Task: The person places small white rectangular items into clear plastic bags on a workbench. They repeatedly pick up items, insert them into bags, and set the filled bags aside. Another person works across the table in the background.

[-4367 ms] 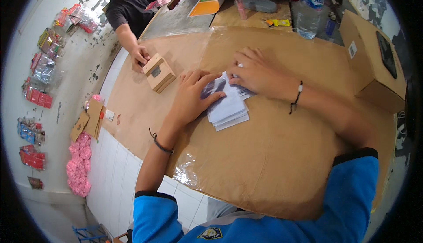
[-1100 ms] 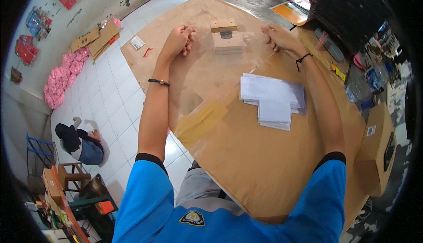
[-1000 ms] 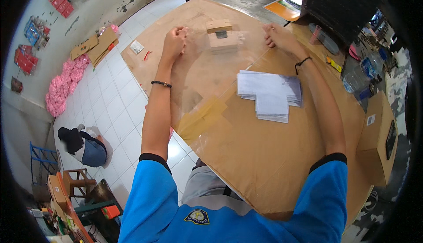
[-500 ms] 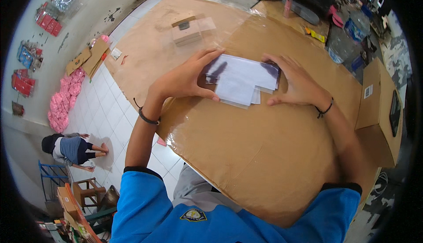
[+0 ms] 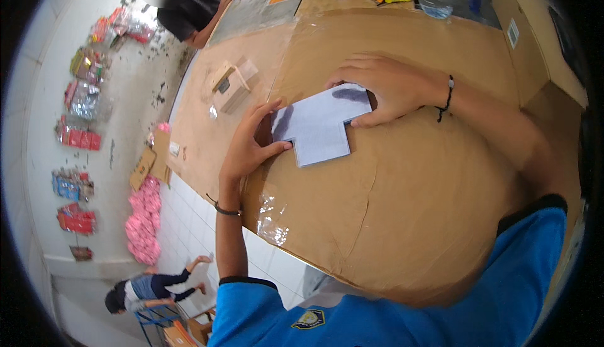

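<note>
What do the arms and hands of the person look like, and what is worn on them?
Both arms are bare below short bright blue sleeves. The left hand has a thin dark bracelet at its wrist. The right hand has a thin dark cord bracelet with a small white bead. No gloves or rings show.

Small brown open carton (image 5: 231,86) on the table; colourful packets (image 5: 78,138) along the left wall.

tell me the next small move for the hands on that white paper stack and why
Probably press inward with both hands to square the stack. The left hand and right hand flank the white paper stack on the cardboard-covered table, and its sheets sit offset, with a lower part jutting out.
</note>
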Tool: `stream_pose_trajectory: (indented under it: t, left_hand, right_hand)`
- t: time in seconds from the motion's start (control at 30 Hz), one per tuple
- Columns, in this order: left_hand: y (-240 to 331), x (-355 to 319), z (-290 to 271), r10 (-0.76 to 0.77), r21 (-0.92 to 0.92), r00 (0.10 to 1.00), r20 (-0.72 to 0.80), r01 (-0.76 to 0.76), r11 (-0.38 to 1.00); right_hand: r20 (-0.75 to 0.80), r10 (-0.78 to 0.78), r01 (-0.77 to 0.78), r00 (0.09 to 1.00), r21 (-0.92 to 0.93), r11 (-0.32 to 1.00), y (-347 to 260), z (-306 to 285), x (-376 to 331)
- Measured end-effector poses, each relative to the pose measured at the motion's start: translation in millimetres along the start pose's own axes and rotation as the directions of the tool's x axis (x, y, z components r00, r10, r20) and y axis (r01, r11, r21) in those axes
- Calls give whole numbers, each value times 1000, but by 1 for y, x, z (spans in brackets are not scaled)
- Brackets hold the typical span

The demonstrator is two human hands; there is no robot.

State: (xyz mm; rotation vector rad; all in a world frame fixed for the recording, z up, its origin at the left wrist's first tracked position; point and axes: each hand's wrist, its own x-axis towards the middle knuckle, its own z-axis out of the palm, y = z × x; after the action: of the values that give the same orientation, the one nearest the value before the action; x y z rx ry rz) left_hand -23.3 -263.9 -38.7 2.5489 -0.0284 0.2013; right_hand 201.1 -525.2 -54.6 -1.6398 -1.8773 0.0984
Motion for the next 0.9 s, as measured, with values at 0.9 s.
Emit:
stream_pose_trajectory:
  t: [0.9]
  left_hand:
    - [5, 1, 2, 136, -239, 991, -3, -133, 962]
  right_hand:
    - [-129, -159, 140, 979, -145, 980, 0, 4, -5]
